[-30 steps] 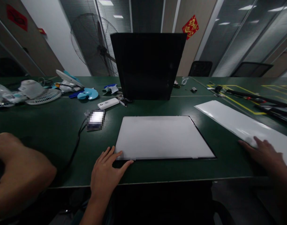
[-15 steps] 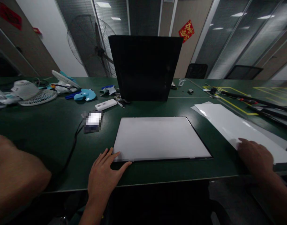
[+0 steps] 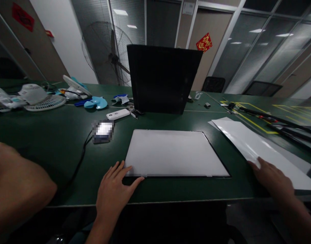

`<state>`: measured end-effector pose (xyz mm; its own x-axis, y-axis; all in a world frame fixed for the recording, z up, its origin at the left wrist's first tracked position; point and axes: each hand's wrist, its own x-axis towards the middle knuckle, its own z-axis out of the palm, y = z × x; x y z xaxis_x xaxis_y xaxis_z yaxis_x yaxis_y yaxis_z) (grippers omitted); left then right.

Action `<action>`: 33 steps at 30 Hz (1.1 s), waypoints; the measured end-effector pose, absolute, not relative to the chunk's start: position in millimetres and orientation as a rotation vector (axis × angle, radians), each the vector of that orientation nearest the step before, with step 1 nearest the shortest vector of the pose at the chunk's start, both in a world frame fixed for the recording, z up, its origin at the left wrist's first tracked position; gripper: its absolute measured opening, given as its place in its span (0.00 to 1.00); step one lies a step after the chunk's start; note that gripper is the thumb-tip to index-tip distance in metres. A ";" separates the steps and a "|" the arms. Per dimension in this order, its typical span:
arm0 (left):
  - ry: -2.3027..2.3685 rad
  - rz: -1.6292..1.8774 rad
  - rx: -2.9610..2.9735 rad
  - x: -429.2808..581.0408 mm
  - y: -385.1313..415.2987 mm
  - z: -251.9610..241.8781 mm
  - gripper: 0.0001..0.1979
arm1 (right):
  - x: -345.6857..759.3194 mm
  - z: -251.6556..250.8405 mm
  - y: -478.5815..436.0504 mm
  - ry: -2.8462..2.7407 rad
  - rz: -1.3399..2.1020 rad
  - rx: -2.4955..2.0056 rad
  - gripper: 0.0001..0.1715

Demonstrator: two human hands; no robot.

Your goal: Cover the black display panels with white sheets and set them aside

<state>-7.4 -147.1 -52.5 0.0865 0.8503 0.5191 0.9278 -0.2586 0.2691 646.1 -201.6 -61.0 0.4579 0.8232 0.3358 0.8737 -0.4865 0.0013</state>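
Observation:
A flat white rectangular panel [image 3: 174, 154] with a thin dark frame lies on the green tabletop in front of me. My left hand [image 3: 115, 184] rests at its lower left corner, fingers spread, index fingertip on the white surface and thumb by the front edge. Off to the right, my right hand [image 3: 273, 178] grips the near edge of a glossy white sheet [image 3: 243, 144] between thumb and fingers, and that edge bends up a little. Another white sheet [image 3: 295, 156] lies partly beneath it.
A black upright screen-like panel [image 3: 164, 79] stands behind. To the left are a pixelated device [image 3: 103, 131] with a black cable, a white oblong device [image 3: 118, 114], blue fan blades [image 3: 96, 102] and white fan parts [image 3: 45, 101]. A bare bent arm [image 3: 20, 186] fills the left edge.
My right hand has moved slightly left and closed on the glossy sheet, whose near edge is now a bit raised. My left hand stays at the panel corner; the whole view has shifted slightly.

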 end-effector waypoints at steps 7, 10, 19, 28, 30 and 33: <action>-1.822 -0.895 -2.228 -8.0 -147.8 -50.8 0.29 | 623.7 -33.2 -202.9 -1.152 -0.229 -2.805 0.49; -1.820 -0.862 -2.230 -8.0 -148.3 -50.1 0.29 | 624.3 -29.1 -211.0 -1.067 -0.322 -2.799 0.49; -1.853 -0.912 -2.230 -7.3 -146.6 -52.2 0.30 | 551.3 -40.1 -231.7 -1.491 -0.377 -2.140 0.35; -2.107 -0.838 -2.183 -6.4 -150.6 -42.8 0.48 | 497.7 -49.0 -194.9 -2.283 -0.255 -1.618 0.28; -2.049 -0.845 -2.216 -8.1 -149.9 -44.8 0.45 | 497.4 -54.5 -190.7 -2.323 -0.160 -1.658 0.28; -1.904 -0.839 -2.279 -10.9 -147.9 -50.4 0.33 | 496.7 -55.5 -189.3 -2.366 -0.017 -1.649 0.30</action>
<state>-10.9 -147.9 -50.4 0.0917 0.8954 0.4356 0.9257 -0.2379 0.2940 496.7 -189.3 -55.5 -0.3239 0.9213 0.2153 0.9242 0.3567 -0.1362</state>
